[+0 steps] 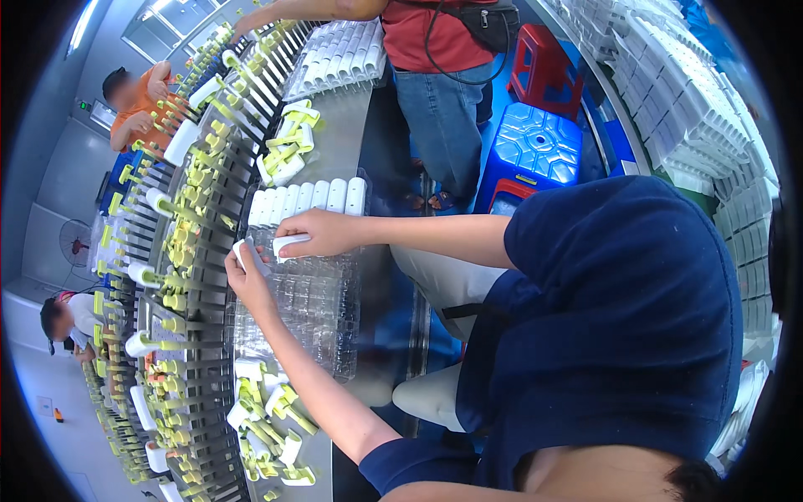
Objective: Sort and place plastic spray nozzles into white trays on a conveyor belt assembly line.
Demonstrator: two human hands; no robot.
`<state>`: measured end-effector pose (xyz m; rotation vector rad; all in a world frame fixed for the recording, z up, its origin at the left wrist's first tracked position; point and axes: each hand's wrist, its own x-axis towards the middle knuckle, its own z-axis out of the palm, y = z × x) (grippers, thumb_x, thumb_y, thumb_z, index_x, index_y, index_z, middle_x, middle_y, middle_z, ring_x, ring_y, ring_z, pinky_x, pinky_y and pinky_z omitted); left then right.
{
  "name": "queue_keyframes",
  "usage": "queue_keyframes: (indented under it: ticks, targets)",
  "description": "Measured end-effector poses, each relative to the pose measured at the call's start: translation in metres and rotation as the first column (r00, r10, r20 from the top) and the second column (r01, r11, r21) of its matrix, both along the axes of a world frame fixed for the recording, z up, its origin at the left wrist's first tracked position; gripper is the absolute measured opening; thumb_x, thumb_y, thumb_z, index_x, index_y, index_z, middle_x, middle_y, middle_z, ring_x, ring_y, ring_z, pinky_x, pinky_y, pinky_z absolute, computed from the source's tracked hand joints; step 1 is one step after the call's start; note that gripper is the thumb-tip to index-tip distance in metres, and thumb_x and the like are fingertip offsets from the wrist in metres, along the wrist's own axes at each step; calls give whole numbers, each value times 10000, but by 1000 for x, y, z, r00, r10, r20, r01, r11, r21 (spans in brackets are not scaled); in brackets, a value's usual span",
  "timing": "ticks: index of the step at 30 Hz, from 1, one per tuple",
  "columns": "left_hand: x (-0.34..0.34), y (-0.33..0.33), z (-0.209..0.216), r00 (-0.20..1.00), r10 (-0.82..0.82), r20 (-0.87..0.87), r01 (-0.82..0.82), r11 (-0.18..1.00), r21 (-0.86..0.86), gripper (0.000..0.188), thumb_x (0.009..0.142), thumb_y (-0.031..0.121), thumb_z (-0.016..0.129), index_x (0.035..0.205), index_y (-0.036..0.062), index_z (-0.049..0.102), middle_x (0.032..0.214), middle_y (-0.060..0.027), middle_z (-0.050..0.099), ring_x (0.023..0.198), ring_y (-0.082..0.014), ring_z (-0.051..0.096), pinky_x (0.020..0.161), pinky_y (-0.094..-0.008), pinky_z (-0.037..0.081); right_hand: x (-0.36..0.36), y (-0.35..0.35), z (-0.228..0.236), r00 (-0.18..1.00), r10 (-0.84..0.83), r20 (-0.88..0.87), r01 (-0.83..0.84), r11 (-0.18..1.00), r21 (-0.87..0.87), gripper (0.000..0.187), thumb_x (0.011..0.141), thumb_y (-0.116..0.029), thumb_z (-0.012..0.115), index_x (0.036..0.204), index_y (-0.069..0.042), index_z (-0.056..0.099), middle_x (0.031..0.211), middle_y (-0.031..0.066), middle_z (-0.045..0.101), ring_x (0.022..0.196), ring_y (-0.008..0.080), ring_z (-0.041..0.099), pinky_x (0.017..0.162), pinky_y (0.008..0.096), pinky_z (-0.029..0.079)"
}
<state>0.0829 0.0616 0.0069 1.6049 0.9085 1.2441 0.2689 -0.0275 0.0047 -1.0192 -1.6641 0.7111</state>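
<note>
My left hand (249, 283) is closed around a small white plastic piece (251, 254), tilted upward. Beside it, my right hand (322, 233) grips another curved white plastic piece (291, 242) by its end. Both hands are over a stack of clear plastic trays (309, 309) on the metal table. At the far end of the top tray, a row of several white rounded casings (309, 199) lies side by side, just beyond my right hand. The pieces' undersides are hidden by my fingers.
Loose white and yellow-green parts (272, 414) are heaped by my left forearm, with another heap (288, 142) beyond the trays. A slatted rack (209, 276) carrying similar parts runs alongside. A co-worker in red (439, 42) stands near a blue stool (535, 144). White trays (686, 109) are stacked opposite.
</note>
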Motion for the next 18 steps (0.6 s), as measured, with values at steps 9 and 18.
queue_keyframes:
  ticks: [9,18]
  targets:
    - [-2,0,0,1000,13,-11,-13,1000,17,303,976,276,559,1082,-7,545,885,-86,648,692,-100,572,629,-235,459,-1,-1,2,1000,6,1,-6,1000,7,434,892,-404,633,1099,-22,634,1018,133,679,946,228,644,841,335,477]
    - [0,4,-2,1000,1,-11,-1,1000,5,293,977,271,561,1077,-4,545,891,-88,650,684,-98,569,628,-234,460,1,-1,1,1000,-10,1,10,1000,22,432,894,-410,628,1094,-27,636,1001,128,682,930,226,645,827,336,477]
